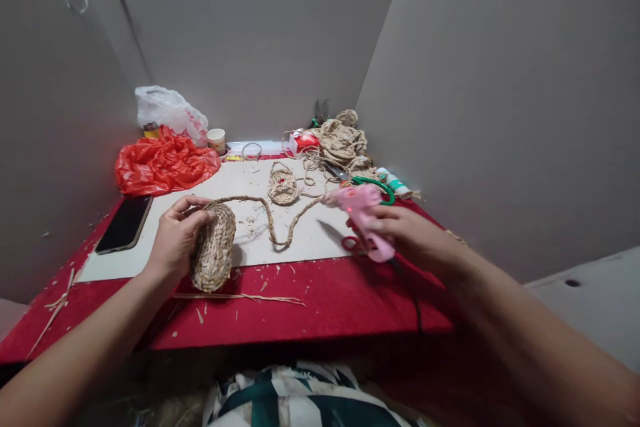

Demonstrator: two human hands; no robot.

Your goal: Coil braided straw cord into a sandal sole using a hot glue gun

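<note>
My left hand point(176, 235) pinches the top edge of an oval woven straw piece point(214, 250), holding it tilted above the front of the white board point(175, 270). From the top of that piece a braided straw cord point(273, 230) loops down over the board and runs right toward the coil pile. My right hand point(393, 230) grips a pink glue gun point(364, 213), its nozzle pointing left, near the cord. Between the hands, farther back, a small woven straw sandal point(283, 185) with a red dot lies on the board.
On the left are a black phone point(124, 225), a red plastic bag point(165, 163), a white bag point(170, 112) and a paper cup point(217, 140). Straw cord coils point(343, 140) and green-handled scissors point(375, 185) lie at the back right. Straw scraps point(250, 297) litter the red cloth.
</note>
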